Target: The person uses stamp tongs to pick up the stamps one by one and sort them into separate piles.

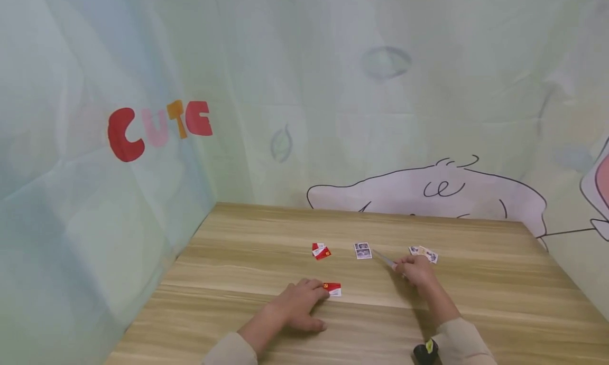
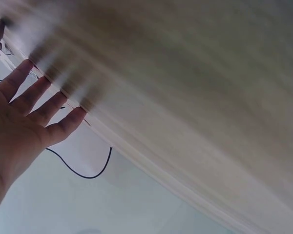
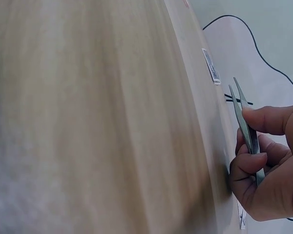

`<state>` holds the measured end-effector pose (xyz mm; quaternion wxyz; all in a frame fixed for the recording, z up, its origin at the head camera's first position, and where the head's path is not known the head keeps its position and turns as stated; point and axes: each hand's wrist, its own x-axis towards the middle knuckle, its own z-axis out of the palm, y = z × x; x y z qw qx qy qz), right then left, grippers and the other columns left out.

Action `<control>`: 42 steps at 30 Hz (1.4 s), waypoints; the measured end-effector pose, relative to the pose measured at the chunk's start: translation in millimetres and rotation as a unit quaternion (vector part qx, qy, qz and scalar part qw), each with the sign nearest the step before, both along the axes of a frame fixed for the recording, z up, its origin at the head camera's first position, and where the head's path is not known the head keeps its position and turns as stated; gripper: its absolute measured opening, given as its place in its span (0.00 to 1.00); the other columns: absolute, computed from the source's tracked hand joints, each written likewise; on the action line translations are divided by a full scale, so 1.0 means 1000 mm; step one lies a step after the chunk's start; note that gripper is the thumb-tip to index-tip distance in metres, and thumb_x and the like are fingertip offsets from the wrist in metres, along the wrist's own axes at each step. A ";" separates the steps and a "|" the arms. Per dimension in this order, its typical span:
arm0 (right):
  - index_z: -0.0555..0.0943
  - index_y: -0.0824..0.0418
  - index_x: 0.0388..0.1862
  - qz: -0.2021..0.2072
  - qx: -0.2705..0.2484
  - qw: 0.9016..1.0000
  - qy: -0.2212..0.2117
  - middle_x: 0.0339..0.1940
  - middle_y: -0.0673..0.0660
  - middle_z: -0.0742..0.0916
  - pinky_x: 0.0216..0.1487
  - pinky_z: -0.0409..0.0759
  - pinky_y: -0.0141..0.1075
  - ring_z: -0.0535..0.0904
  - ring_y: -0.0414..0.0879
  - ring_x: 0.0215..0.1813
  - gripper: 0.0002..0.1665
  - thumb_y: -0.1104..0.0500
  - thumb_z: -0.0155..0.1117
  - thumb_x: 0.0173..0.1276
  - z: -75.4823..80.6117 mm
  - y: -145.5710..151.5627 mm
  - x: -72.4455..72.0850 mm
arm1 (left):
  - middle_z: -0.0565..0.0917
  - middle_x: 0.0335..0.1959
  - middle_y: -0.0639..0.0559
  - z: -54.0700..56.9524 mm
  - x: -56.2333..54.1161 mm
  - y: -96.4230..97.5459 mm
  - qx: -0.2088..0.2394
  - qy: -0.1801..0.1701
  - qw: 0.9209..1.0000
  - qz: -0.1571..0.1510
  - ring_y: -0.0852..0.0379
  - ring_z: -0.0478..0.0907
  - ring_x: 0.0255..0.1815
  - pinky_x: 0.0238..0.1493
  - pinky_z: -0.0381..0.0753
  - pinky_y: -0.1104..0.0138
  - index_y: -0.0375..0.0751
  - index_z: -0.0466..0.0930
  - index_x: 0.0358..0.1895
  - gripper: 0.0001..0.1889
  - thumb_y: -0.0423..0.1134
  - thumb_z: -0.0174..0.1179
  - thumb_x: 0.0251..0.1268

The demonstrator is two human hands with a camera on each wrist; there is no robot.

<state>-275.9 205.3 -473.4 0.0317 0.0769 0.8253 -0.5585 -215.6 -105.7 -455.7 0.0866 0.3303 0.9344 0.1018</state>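
Note:
My right hand (image 1: pixel 418 271) grips a pair of metal tweezers (image 3: pixel 250 139), whose tips stand slightly apart and hold nothing. In the head view those tips point left, close to a grey-and-white stamp pair (image 1: pixel 363 250) lying on the table. My left hand (image 1: pixel 300 304) rests palm down on the wood, fingers extended, its fingertips at the left edge of a red-and-white stamp (image 1: pixel 334 289). Behind it lies a small overlapping group of red-and-white stamps (image 1: pixel 321 251). Just beyond the right hand are stamps with a pale, purplish print (image 1: pixel 426 254), partly hidden by that hand.
The wooden table (image 1: pixel 228 270) meets a printed cloth backdrop (image 1: pixel 285 90) at its back and left edges. A black object with a yellow-green mark (image 1: pixel 425 353) is by the right sleeve at the near side, partly covered.

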 end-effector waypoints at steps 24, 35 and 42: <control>0.81 0.75 0.33 0.043 0.027 0.997 0.050 0.19 0.53 0.78 0.19 0.65 0.30 0.67 0.42 0.20 0.08 0.71 0.62 0.54 0.007 -0.004 0.031 | 0.70 0.60 0.51 0.000 0.000 0.001 0.007 0.000 1.000 0.000 0.50 0.65 0.61 0.54 0.68 0.49 0.48 0.76 0.57 0.28 0.56 0.64 0.52; 0.81 0.73 0.31 0.057 0.014 0.996 0.066 0.25 0.56 0.80 0.27 0.71 0.35 0.72 0.47 0.27 0.07 0.71 0.65 0.51 0.008 -0.010 0.038 | 0.70 0.61 0.50 -0.001 -0.001 0.001 0.011 -0.002 1.000 0.001 0.50 0.65 0.61 0.55 0.68 0.49 0.47 0.76 0.57 0.28 0.56 0.63 0.53; 0.82 0.71 0.33 0.069 0.027 0.996 0.050 0.27 0.55 0.81 0.33 0.70 0.38 0.73 0.48 0.30 0.09 0.69 0.66 0.52 0.010 -0.012 0.039 | 0.70 0.60 0.52 -0.002 -0.002 0.001 0.008 0.005 1.000 -0.004 0.50 0.65 0.60 0.55 0.69 0.50 0.48 0.75 0.57 0.28 0.56 0.63 0.53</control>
